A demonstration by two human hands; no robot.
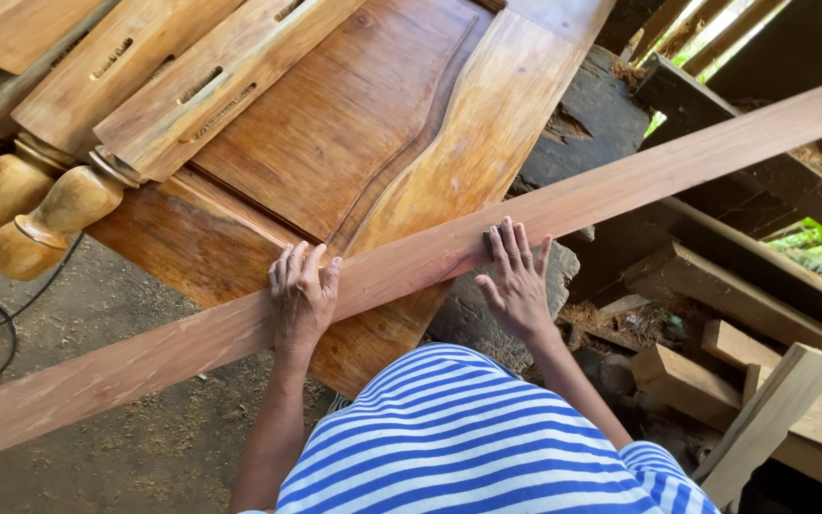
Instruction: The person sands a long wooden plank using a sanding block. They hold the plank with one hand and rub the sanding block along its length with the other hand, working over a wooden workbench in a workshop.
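No packages, labels, signs or screens appear in this view.
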